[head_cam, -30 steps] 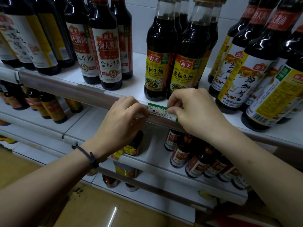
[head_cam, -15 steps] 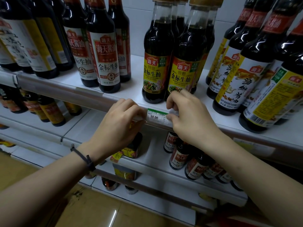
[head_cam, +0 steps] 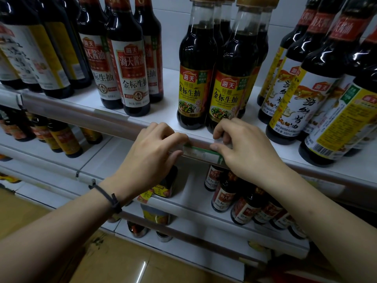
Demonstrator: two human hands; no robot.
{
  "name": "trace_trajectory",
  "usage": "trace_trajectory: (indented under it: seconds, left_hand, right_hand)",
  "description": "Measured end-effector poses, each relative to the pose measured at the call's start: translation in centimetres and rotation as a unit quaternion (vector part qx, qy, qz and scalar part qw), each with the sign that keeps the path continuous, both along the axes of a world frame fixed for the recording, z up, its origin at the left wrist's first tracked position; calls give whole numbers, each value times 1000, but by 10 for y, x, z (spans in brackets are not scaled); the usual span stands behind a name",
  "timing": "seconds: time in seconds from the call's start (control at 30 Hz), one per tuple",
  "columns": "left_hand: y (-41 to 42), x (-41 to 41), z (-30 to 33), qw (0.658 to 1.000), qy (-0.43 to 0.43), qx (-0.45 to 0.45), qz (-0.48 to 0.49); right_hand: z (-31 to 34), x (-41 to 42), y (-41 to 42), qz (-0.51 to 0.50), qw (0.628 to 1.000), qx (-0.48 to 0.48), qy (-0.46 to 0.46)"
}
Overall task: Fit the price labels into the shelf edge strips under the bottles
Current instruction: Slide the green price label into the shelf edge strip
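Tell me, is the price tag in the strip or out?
Mostly in: the price tag lies flat along the shelf strip, under its clear cover, with the left hand and right hand pressing its ends.

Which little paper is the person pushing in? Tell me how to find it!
Look at the top white shelf with tall dark sauce bottles, then along its clear plastic edge strip. Just under the two yellow-labelled bottles, between the left hand and right hand, sits a small white paper price label with a green top border. No other tag shows clearly on this strip.
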State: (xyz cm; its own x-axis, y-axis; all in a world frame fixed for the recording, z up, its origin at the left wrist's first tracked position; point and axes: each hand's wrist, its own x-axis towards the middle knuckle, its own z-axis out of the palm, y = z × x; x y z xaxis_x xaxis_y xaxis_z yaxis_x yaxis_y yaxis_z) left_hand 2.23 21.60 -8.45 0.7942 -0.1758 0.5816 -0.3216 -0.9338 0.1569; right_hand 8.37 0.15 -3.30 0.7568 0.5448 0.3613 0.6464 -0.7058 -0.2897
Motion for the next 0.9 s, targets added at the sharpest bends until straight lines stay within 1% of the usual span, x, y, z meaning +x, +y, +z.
trace_trajectory:
  seconds: [0.13,0.37,0.57,0.7,0.77,0.83,0.9]
  left_hand:
    - [1,2,-1,1000,3,15,-3]
    - [0,7,5,1000,11,3,-6]
    - [-5,4,8,999,-22,12,42]
    - [0,4,13,998,17,27,54]
    - [-1,4,16,997,26,34,65]
    - [-1,4,19,997,21,32,66]
    - [4,2,21,997,4,26,72]
  right_hand:
    - [0,2,-1,7,1000,1,6]
    - [2,3,-4,38,999,-11,12]
    - [1,4,-2,22,999,-24,-43]
    - [0,2,2,15,996,-39,-82]
    - [1,1,6,15,996,-50,-75]
    - [3,1,7,24,996,-57,-71]
    - [5,2,5,39,994,-54,-91]
